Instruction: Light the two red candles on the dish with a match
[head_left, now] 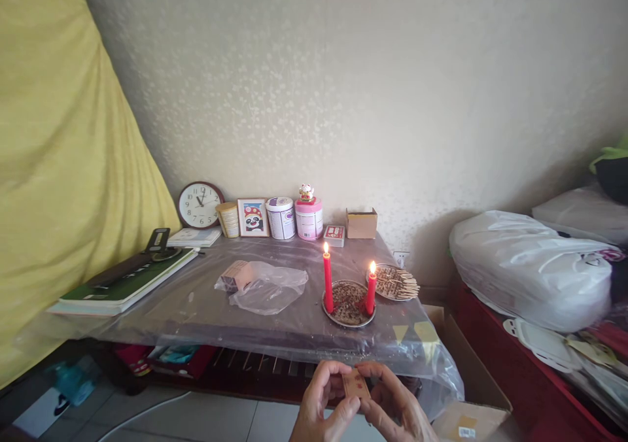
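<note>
Between the fingertips of both hands is a small tan matchbox-like box (356,385) with red marks, held just in front of the table's near edge. My left hand (326,396) is closed on its left side, thumb below. Gripping the right side is my right hand (390,399), also closed. Beyond them, a tall lit red candle (328,282) and a shorter lit red candle (371,291) stand upright on a round metal plate (348,325) covered in dark residue. Behind it, a second plate (383,293) carries several thin pale sticks (406,285).
Clear plastic covers the table (196,305). A plastic bag (277,288) with a small carton (236,275) lies mid-table. Along the wall stand a clock (200,204), a picture frame (254,218), tins (281,220) and an open cardboard box (362,224). Green books (127,278) lie left.
</note>
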Available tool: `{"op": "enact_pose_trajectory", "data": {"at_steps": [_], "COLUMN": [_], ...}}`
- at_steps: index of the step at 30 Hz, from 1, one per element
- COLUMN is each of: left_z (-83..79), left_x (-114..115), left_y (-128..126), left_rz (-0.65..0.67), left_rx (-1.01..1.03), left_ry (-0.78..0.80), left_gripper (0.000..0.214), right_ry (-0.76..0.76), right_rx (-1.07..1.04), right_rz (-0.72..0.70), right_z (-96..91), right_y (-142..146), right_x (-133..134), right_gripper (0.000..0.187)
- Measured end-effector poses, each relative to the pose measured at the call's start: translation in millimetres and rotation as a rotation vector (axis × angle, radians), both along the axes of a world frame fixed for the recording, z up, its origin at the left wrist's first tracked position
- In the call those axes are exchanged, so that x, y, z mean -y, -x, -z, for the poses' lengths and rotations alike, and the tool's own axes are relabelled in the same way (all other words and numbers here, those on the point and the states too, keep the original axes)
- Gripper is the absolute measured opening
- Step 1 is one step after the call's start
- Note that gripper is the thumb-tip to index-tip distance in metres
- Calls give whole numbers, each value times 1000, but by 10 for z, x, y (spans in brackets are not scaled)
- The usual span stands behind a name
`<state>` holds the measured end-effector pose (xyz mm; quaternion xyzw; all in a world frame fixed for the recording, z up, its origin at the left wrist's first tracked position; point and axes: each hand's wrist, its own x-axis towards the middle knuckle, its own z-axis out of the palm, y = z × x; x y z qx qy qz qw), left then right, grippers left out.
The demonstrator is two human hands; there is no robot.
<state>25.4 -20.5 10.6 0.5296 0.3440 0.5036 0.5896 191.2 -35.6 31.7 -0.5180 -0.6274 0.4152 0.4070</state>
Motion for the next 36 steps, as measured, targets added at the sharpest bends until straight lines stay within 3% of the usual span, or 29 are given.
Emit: {"op": "enact_pose_trajectory", "data": {"at_steps": [21,29,36], "left_z": [11,10,-8], "left_x": [-8,-10,-13], "left_y": [-12,2,1], "left_rz": [16,15,14], "left_rx": [-19,-31,-52], "left_ry": [6,-7,-13], "left_gripper": [44,41,36], "right_ry": [18,19,7], "right_rx": [60,23,7], "right_rz": [-21,-70,-36], "right_z": [-67,42,-136], "right_y": [7,-18,17], "right_x": [8,-43,7], "right_gripper": [43,45,42]}}
